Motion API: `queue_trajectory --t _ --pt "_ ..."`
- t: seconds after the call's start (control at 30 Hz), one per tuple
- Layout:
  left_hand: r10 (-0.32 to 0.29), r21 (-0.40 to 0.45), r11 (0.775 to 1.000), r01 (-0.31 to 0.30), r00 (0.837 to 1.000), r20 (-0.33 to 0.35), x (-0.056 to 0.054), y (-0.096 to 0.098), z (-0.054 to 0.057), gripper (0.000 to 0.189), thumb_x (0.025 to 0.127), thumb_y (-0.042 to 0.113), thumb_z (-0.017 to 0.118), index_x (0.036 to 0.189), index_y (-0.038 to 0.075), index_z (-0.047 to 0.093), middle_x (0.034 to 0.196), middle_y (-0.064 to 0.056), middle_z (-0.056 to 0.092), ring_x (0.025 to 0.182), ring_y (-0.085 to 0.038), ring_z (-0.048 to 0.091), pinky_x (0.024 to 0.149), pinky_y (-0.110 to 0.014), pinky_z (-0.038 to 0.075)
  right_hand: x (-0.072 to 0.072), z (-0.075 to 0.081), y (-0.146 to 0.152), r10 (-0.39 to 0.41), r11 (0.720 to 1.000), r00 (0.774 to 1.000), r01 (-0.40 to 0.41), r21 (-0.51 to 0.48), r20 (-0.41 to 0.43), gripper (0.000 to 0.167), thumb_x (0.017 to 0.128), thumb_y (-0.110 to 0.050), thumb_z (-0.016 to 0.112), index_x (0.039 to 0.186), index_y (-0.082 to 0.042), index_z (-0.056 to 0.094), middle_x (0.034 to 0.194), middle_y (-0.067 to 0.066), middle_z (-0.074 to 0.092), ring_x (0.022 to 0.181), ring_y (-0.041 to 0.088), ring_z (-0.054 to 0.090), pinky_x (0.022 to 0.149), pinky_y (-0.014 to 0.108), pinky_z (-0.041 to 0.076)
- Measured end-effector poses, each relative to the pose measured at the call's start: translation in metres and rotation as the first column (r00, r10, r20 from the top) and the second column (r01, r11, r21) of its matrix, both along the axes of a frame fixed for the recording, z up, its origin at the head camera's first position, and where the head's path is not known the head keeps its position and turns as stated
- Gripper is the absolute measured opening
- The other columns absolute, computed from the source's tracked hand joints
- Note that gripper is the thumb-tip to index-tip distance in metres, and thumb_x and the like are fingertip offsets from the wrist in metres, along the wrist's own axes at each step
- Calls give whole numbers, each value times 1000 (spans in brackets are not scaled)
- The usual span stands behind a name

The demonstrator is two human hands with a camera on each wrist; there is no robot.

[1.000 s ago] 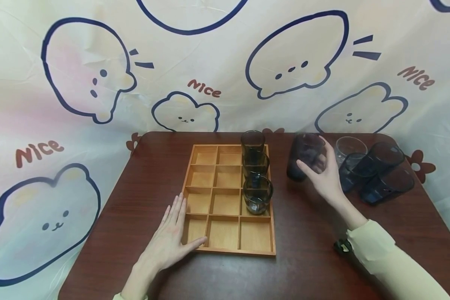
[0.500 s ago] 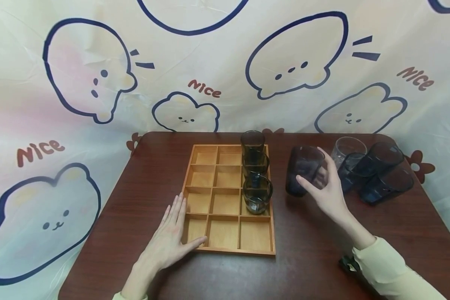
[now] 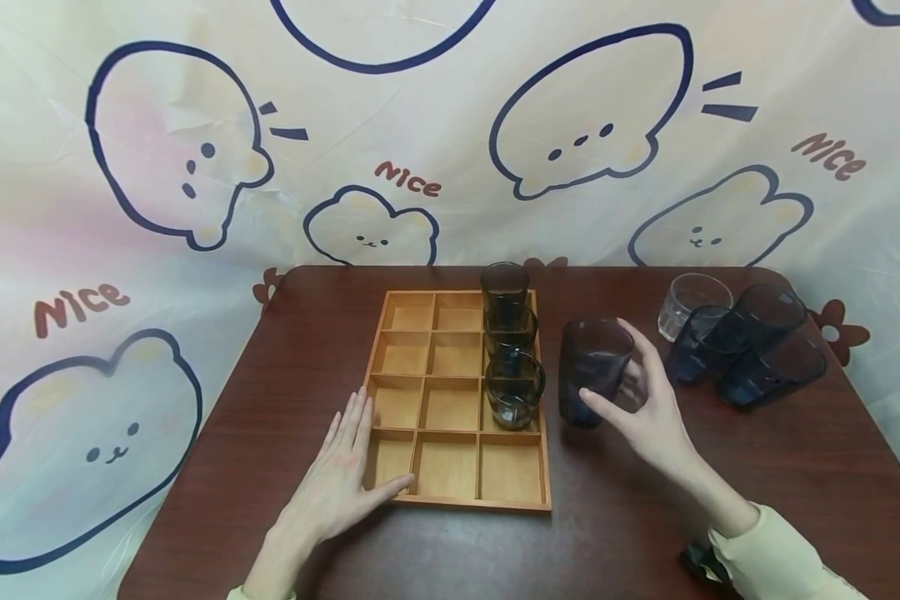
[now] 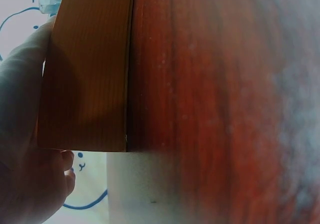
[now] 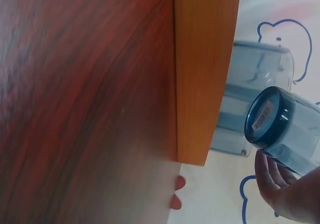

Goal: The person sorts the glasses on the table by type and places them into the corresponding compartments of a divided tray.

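Note:
My right hand (image 3: 652, 408) grips a dark blue-tinted drinking glass (image 3: 585, 367), fingers on its far side and thumb on the near side, just right of the wooden compartment tray (image 3: 487, 503). In the right wrist view, the glass (image 5: 295, 129) hangs tilted with its base and a barcode sticker showing. My left hand (image 3: 330, 483) rests with straight fingers along the tray's left side, its thumb over the front left corner. Tinted glasses stand in the tray's right column: a back glass (image 3: 505, 279), a middle glass (image 3: 512, 329) and a front glass (image 3: 514, 392).
Right of the right hand, a clear glass (image 3: 690, 304) and three dark tinted glasses (image 3: 772, 367) cluster on the brown table (image 3: 270, 400). A small black object (image 3: 701, 562) lies beside the right sleeve. A printed cloth (image 3: 450, 125) hangs behind the table.
My right hand has brought the dark tinted glass nearer to me and slightly left, towards the tray's right side. The left hand and the tray stay in place.

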State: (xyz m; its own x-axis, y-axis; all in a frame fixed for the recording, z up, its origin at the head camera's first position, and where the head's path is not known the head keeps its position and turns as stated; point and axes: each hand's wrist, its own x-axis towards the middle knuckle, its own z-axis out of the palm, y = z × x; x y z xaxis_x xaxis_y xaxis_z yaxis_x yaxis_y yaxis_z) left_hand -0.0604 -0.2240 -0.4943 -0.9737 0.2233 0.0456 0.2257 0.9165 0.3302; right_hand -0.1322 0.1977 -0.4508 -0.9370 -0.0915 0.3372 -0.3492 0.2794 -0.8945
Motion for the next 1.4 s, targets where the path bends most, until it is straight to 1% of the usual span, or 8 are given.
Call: queue_trajectory --t 0.13,0.47,0.67,0.87,1.03,1.17,1.27,1.4 --pt "6 3 1000 -6 1000 6 0 0 -1 124 94 78 68 176 1 14 187 -16 8 174 -38 14 135 -18 -18 8 1 -5 27 999 999 -27 17 -18 106 87 11 84 174 -21 31 149 -20 55 121 -12 68 100 5 54" --pt "10 7 1000 -10 1000 17 0 0 0 124 94 77 68 176 1 14 187 -16 7 174 -38 13 129 -12 -23 24 -6 -19 135 991 988 -135 10 -76 114 78 13 91 173 -15 34 137 -20 70 126 -5 69 107 9 52" --pt "7 9 1000 -7 1000 11 0 0 0 124 95 77 67 176 1 13 187 -16 7 174 -38 12 131 -14 -21 35 -8 -27 147 989 982 -148 1 -118 109 71 12 95 165 -10 44 139 -20 70 128 -6 67 106 9 52" --pt "10 4 1000 -11 1000 18 1 1 -1 124 94 77 68 176 1 14 187 -15 6 174 -37 11 139 -25 -13 43 -11 -31 203 979 974 -204 3 -106 102 70 10 98 159 -6 50 139 -9 72 129 -4 65 103 11 55" --pt "9 6 1000 -9 1000 17 0 0 0 125 94 77 69 176 1 14 187 -16 7 174 -37 12 134 -18 -19 48 -12 -36 259 966 964 -256 47 -63 102 69 1 102 157 -10 52 141 6 73 133 -3 64 107 14 55" --pt "11 1 1000 -12 1000 19 1 1 1 125 93 77 69 176 1 14 187 -16 7 174 -37 12 145 -37 -2 49 -14 -42 316 948 945 -312 61 -79 101 71 -2 102 158 -9 52 140 11 74 133 1 65 108 16 56" --pt "13 -8 1000 -12 1000 21 1 1 1 125 93 77 70 176 1 14 187 -16 7 174 -37 12 143 -54 16 49 -17 -48 360 933 929 -357 54 -89 99 75 -5 101 159 -9 51 141 11 73 131 5 68 109 18 57" --pt "9 -15 1000 -9 1000 17 0 1 1 126 92 76 71 176 1 14 187 -16 8 174 -37 12 144 -51 13 50 -21 -56 393 919 917 -390 48 -69 96 79 -10 100 161 -14 50 143 8 72 128 9 71 109 22 59"
